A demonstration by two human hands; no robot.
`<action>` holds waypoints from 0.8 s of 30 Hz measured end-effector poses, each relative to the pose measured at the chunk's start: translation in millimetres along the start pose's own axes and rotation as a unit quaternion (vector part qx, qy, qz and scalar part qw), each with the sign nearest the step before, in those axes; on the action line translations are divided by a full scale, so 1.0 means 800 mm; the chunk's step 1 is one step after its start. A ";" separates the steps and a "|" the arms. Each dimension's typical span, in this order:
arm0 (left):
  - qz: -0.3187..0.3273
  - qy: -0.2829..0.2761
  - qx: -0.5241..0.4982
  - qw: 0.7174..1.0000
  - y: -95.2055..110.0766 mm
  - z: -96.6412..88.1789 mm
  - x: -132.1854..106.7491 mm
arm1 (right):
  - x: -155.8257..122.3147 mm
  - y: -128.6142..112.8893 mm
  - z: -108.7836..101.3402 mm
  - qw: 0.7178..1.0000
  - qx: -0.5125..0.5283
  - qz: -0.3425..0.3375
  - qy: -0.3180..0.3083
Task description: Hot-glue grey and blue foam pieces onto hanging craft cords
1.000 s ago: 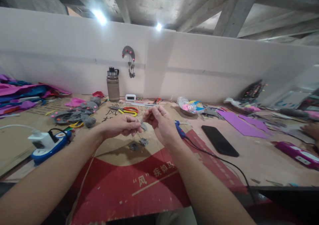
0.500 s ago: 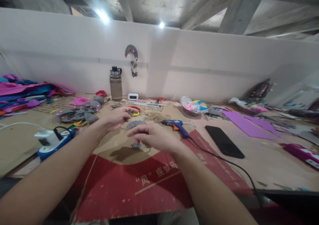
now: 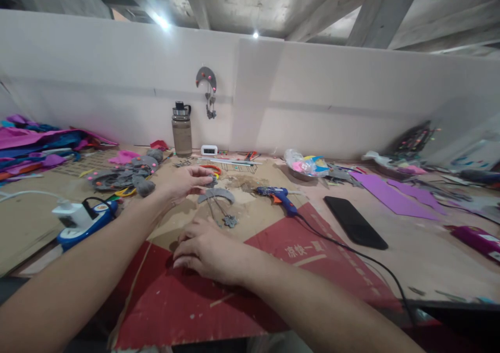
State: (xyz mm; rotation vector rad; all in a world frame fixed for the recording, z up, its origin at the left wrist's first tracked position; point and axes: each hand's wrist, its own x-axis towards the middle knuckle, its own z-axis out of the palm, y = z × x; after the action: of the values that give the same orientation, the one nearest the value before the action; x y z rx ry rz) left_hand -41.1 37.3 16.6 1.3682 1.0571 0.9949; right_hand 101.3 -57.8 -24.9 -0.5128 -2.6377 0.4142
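Observation:
My left hand (image 3: 185, 185) pinches a small grey felt piece (image 3: 213, 180) at its fingertips, above the cardboard. Just in front of it lies a grey felt crescent (image 3: 216, 194) with strings hanging toward me. A grey felt flower (image 3: 230, 221) sits at the end of the strings. My right hand (image 3: 209, 251) is low over the red part of the cardboard (image 3: 164, 301), fingers curled down and together. What lies under those fingers is hidden. Right of the crescent rests a blue glue gun (image 3: 279, 197), its cord trailing toward the front edge.
A black phone (image 3: 354, 222) and purple sheets (image 3: 394, 194) lie to the right. A power strip (image 3: 86, 225) and grey felt pieces (image 3: 117, 178) are on the left. Behind stand a bottle (image 3: 182, 131) and a small clock (image 3: 209, 150). A finished-looking crescent ornament (image 3: 206, 79) hangs on the wall.
My right hand has moved toward me and left, down onto the red cardboard, uncovering the crescent, strings and flower. My left hand stays near its place, now with a small grey piece visible at its fingertips.

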 end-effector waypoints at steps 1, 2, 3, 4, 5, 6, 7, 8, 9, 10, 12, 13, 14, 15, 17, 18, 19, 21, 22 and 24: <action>0.000 -0.001 0.011 1.000 0.000 0.000 0.000 | -0.001 -0.004 -0.004 1.000 0.007 0.009 -0.003; 0.002 -0.001 0.020 1.000 -0.001 -0.001 0.001 | -0.001 -0.007 -0.008 1.000 0.016 0.016 -0.004; 0.004 -0.002 0.025 1.000 -0.001 -0.001 0.002 | -0.002 -0.009 -0.012 0.999 0.026 0.020 -0.003; 0.004 -0.004 0.024 1.000 -0.001 -0.001 0.002 | -0.002 -0.011 -0.015 0.999 0.033 0.020 0.000; 0.002 -0.006 0.017 1.000 -0.001 -0.001 0.003 | -0.001 -0.012 -0.017 0.999 0.038 0.016 0.004; -0.003 -0.009 0.006 1.000 -0.001 0.000 0.003 | -0.001 -0.012 -0.019 0.999 0.041 0.010 0.010; -0.009 -0.009 -0.006 1.000 -0.001 0.001 0.003 | 0.000 -0.012 -0.020 0.999 0.044 0.004 0.018; -0.014 -0.008 -0.018 1.000 0.000 0.002 0.002 | 0.000 -0.011 -0.021 0.998 0.048 -0.003 0.028; -0.017 -0.003 -0.026 1.000 0.001 0.003 0.001 | 0.001 -0.011 -0.022 0.998 0.052 -0.010 0.037; -0.018 0.003 -0.030 0.999 0.001 0.004 0.001 | 0.001 -0.010 -0.024 0.997 0.057 -0.015 0.047; -0.015 0.012 -0.029 0.999 0.002 0.006 0.000 | 0.001 -0.010 -0.028 0.995 0.069 -0.015 0.070; -0.013 0.014 -0.027 0.999 0.001 0.006 0.000 | 0.001 -0.010 -0.031 0.993 0.077 -0.009 0.087; -0.014 0.016 -0.026 0.999 0.001 0.005 0.000 | 0.000 -0.009 -0.035 0.991 0.086 0.001 0.107; -0.017 0.018 -0.027 0.999 0.000 0.004 0.001 | -0.002 -0.008 -0.040 0.987 0.094 0.015 0.132; -0.024 0.018 -0.032 0.999 -0.001 0.003 0.002 | -0.005 -0.003 -0.051 0.975 0.110 0.049 0.189; -0.024 0.017 -0.034 0.999 -0.002 0.002 0.003 | -0.007 0.001 -0.057 0.966 0.118 0.070 0.220; -0.022 0.014 -0.035 0.999 -0.002 0.001 0.003 | -0.009 0.006 -0.062 0.956 0.124 0.091 0.251; -0.016 0.006 -0.033 0.999 -0.002 0.000 0.004 | -0.013 0.016 -0.071 0.932 0.143 0.129 0.307; -0.013 0.005 -0.032 0.999 -0.003 -0.001 0.004 | -0.014 0.021 -0.073 0.921 0.159 0.144 0.325; -0.010 0.004 -0.031 0.999 -0.004 -0.002 0.005 | -0.014 0.026 -0.076 0.904 0.203 0.167 0.337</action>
State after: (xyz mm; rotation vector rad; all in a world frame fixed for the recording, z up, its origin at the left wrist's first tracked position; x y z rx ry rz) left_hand -41.4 41.7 13.8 1.3015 1.0354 1.0107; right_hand 144.6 -31.4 16.1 -0.7966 -1.7392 0.7178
